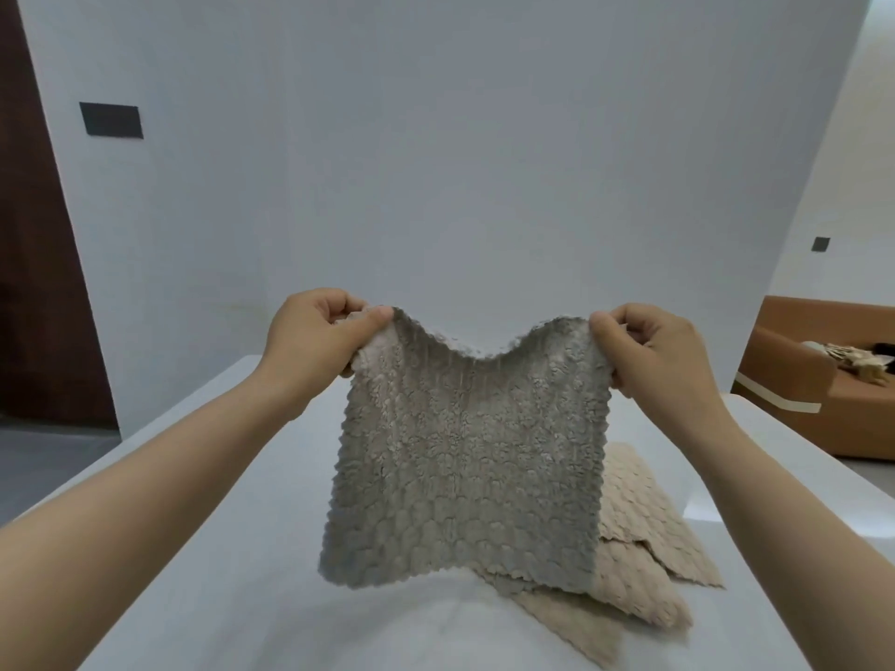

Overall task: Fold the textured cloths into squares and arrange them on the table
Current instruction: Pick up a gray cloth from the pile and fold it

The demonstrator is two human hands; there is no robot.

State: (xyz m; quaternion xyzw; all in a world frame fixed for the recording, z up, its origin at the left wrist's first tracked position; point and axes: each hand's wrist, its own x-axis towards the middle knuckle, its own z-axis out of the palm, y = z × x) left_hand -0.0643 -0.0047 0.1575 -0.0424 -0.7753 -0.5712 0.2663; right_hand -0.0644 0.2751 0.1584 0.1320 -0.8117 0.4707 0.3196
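Note:
A grey textured cloth (465, 457) hangs in the air above the white table (232, 549), spread flat towards me. My left hand (315, 341) pinches its upper left corner and my right hand (658, 351) pinches its upper right corner. The top edge sags between the two hands. Behind and below the hanging cloth, a loose pile of beige textured cloths (644, 559) lies on the table, partly hidden by the grey one.
A white wall stands right behind the table's far edge. At the right, beyond the table, is a brown sofa (794, 375) with some items on it. A dark brown door (34, 283) is at the far left.

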